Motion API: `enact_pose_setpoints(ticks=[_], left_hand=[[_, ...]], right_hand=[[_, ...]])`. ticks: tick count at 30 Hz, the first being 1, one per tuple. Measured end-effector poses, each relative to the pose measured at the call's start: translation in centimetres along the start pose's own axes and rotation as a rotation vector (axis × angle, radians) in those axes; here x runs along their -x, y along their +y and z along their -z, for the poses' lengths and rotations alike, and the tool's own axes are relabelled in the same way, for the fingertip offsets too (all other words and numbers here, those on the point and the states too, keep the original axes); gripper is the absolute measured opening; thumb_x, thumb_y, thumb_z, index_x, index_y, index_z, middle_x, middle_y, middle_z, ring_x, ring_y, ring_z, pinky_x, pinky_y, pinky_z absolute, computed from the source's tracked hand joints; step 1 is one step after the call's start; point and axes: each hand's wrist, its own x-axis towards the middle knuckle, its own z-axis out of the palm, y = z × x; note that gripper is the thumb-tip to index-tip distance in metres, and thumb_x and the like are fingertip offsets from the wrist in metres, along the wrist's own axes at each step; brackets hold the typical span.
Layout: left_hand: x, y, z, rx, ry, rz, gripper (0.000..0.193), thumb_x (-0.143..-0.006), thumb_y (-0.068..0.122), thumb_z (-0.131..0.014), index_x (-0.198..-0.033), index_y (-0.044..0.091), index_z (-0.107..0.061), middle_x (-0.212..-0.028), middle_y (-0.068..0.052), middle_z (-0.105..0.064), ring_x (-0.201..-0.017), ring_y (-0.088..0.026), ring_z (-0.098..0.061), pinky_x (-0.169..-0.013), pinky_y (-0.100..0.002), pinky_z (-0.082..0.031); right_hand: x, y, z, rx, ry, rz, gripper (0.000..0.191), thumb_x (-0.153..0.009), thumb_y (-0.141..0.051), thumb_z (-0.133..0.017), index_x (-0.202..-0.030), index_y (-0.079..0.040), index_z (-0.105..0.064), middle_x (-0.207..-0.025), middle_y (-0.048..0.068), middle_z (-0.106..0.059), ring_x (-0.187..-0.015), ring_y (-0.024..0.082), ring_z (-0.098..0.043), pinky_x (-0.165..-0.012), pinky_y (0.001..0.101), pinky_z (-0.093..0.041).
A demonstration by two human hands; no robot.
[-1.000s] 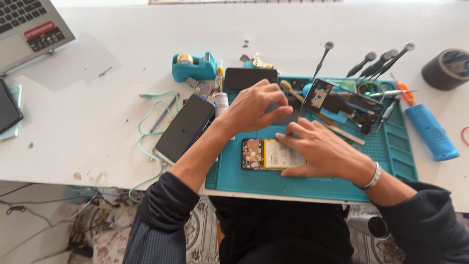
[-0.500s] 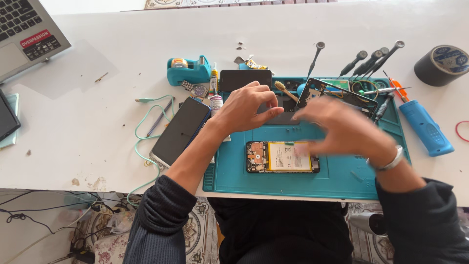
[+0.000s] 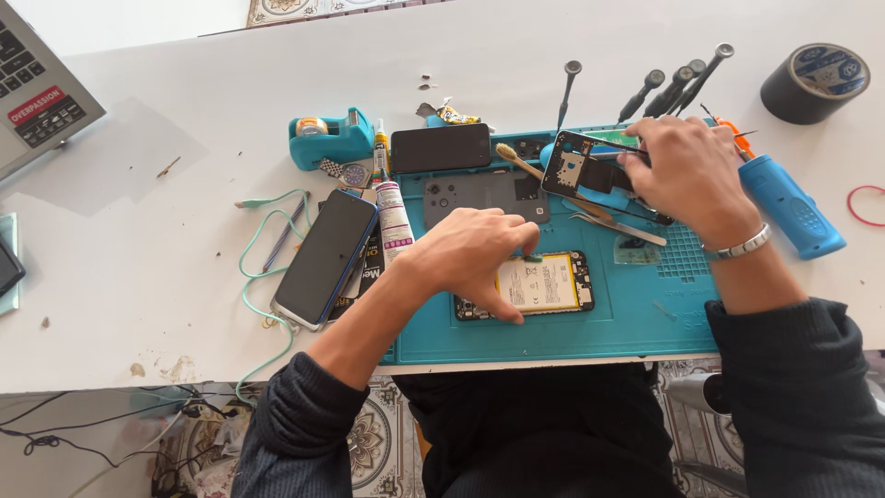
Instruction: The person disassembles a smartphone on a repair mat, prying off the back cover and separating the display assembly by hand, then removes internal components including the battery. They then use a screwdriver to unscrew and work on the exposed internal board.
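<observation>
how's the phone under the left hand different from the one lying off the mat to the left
The opened phone lies on the blue mat with its back off, yellow-edged battery showing; the closed phone lies on the white table, dark glossy face up. The left hand holds the opened one; nothing touches the closed one. The opened one lies level, the closed one slanted. Both are slim rectangular phones.

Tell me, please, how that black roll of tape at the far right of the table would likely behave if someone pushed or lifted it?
The black roll of tape lies flat on its side on the white table, so a push would probably slide it, not roll it. Stood on edge, it likely would roll. It looks thickly wound, so probably fairly heavy for its size, rigid and not fragile.
</observation>
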Motion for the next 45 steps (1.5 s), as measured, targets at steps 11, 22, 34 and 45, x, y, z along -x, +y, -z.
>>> enact_pose_setpoints(ticks=[11,22,34,45], left_hand=[[-0.4,-0.1,-0.9,-0.003,0.142,0.011,0.074,-0.065,0.059,-0.082,-0.113,0.006,-0.065,-0.102,-0.009,-0.066,-0.09,-0.029,-0.07,-0.074,-0.042,-0.056],[0.1,-4.0,-0.7,0.045,0.421,0.372,0.07,-0.106,0.062,-0.038,-0.075,0.008,-0.07,-0.065,-0.009,-0.063,-0.064,-0.029,-0.067,-0.061,-0.044,-0.051],[-0.7,-6.8,-1.3,1.01,0.612,0.418,0.064,-0.102,0.058,-0.043,-0.114,0.005,-0.077,-0.082,-0.001,-0.075,-0.066,-0.005,-0.056,-0.055,-0.022,-0.042],[0.6,-5.1,1.2,1.192,0.511,0.262,0.043,-0.091,0.015,-0.079,-0.132,0.004,-0.07,-0.094,-0.005,-0.079,-0.069,0.002,-0.062,-0.055,-0.015,-0.043]], right_hand=[[0.7,-3.3,2.7,-0.475,0.1,0.101,0.023,-0.092,-0.023,-0.076,-0.103,-0.002,-0.078,-0.085,0.009,-0.072,-0.068,0.017,-0.065,-0.062,0.0288,-0.051],[1.2,-3.4,2.7,-0.632,0.178,0.195,0.021,-0.105,-0.017,-0.067,-0.106,0.002,-0.075,-0.086,0.006,-0.066,-0.069,0.011,-0.059,-0.063,0.0253,-0.047],[1.6,-5.0,2.5,-0.624,0.198,0.524,0.009,-0.094,-0.008,-0.075,-0.102,-0.005,-0.077,-0.088,0.004,-0.069,-0.079,0.014,-0.06,-0.071,0.0307,-0.048],[2.2,-5.6,4.0,-0.516,0.569,0.413,0.03,-0.097,-0.028,-0.072,-0.11,-0.002,-0.073,-0.11,0.019,-0.064,-0.107,0.026,-0.056,-0.083,0.0354,-0.049]])
